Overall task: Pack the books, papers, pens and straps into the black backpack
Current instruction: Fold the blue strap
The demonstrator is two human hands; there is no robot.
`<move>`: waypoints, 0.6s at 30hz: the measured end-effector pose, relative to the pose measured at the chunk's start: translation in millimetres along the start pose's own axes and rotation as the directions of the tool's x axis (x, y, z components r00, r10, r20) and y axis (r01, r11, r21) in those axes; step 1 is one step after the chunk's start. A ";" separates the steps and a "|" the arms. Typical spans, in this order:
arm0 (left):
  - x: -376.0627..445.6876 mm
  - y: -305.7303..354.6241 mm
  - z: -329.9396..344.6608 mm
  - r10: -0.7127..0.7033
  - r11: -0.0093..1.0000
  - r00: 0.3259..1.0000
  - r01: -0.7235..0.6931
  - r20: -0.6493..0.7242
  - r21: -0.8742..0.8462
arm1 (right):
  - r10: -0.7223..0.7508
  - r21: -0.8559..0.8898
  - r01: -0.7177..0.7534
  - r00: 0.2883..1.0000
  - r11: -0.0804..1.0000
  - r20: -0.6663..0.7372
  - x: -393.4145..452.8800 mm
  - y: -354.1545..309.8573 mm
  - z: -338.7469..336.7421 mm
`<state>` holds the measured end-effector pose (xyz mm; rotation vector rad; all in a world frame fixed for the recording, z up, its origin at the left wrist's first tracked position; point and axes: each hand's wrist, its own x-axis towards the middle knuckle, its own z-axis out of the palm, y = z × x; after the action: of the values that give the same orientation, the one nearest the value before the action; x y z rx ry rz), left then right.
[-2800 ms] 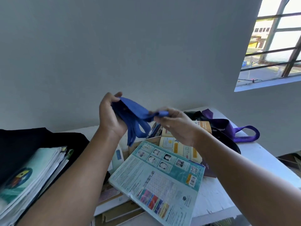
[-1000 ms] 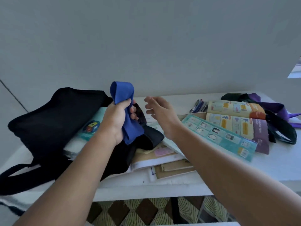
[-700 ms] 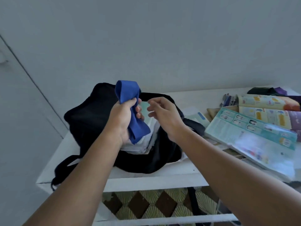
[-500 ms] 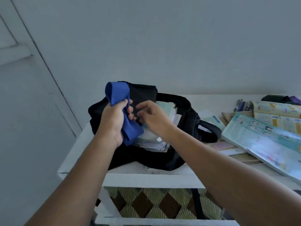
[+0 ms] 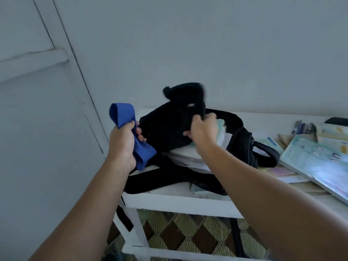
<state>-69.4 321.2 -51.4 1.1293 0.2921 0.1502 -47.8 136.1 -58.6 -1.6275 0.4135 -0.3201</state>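
At far left, the left hand (image 5: 123,143) is clenched around a folded blue strap (image 5: 130,129), held in the air just beside the black backpack (image 5: 169,125), one loop standing above the fist and the folded end hanging below it. Centre: the backpack lies on the white table (image 5: 175,202), its shoulder straps trailing over the near edge. The right hand (image 5: 202,129) grips the black flap at the bag's mouth and lifts it; a stack of books and papers (image 5: 190,157) shows in the opening beneath. Right of the bag: a bundle of pens (image 5: 303,127) near the wall, a teal-covered booklet (image 5: 318,161) overhanging loose papers (image 5: 282,172), and a dark item at the frame edge, too cropped to identify.

Progress, as judged: partly done. Some books and papers are inside the backpack; the blue strap is in hand but not yet in the bag, and the pens, the teal booklet and the papers under it remain on the table.

Change from half a second earlier: the right hand, then resting on the stacked papers at the bag's mouth, now holds the flap raised; the left hand has drawn the strap leftward, clear of the opening.
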 end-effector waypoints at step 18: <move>-8.8 -14.4 59.4 -0.130 0.945 0.955 0.038 0.267 0.324 | 0.640 0.598 -0.502 0.768 0.625 -0.023 -70.8 -2.0 11.6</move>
<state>-60.2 261.3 -39.7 1.4357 0.1069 -0.1430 -105.7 178.3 -55.2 -0.7977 0.9121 -0.1161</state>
